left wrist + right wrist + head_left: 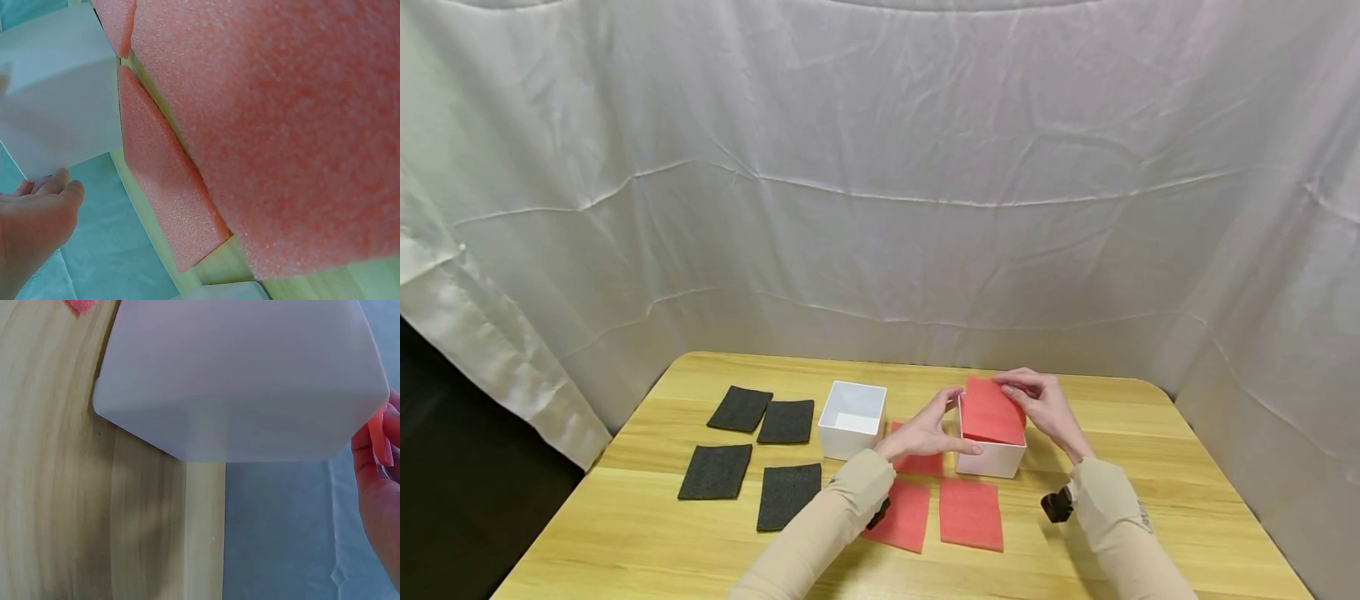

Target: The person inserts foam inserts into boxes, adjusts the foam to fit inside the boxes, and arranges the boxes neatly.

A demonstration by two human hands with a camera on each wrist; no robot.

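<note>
A red foam square [992, 408] slants in the mouth of the right-hand white box [988, 460], its far edge sticking up above the rim. My right hand [1045, 408] pinches that square near its upper right edge; in the right wrist view the red edge [379, 439] shows between thumb and fingers at the box's rim. My left hand [928, 429] grips the same box at its left side, thumb along the front wall and fingers at the far left corner. In the left wrist view, the left hand [40, 215] touches the edge of the box [62, 94].
Three red foam squares [972, 515] lie on the wooden table [640, 533] in front and left of the box, partly under the left arm. Another white box [852, 417] stands open-topped to the left. Several black squares [715, 472] lie farther left. A pale curtain [880, 250] hangs behind.
</note>
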